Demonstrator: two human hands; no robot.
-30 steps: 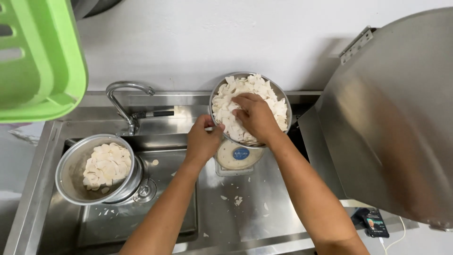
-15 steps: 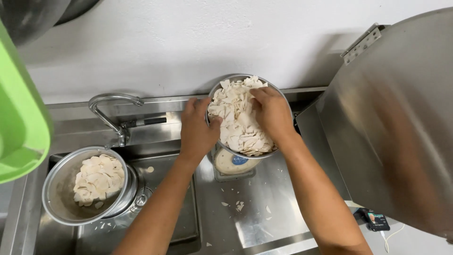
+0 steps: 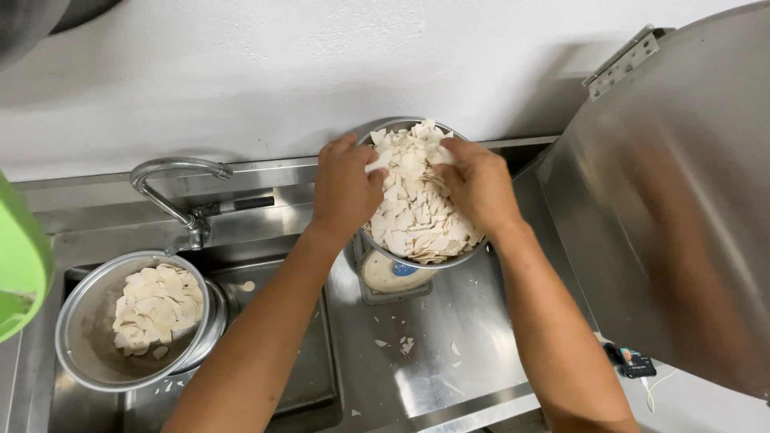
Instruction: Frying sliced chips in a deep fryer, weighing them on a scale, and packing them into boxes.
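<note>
Looking down, we counted two metal bowls of pale sliced pieces. Our left hand (image 3: 345, 191) curled around the left rim of the heaped steel bowl (image 3: 417, 196), fingers closed on its edge, while our right hand (image 3: 480, 186) lay on the right side, fingers bent into the white slices (image 3: 417, 216). That bowl sat on one kitchen scale (image 3: 391, 274) at the far middle of the steel counter (image 3: 449, 377). The second bowl (image 3: 96, 337), half full, rested in the sink at near left, below one tap (image 3: 172, 180). One green basket (image 3: 20, 277) edged the left.
</note>
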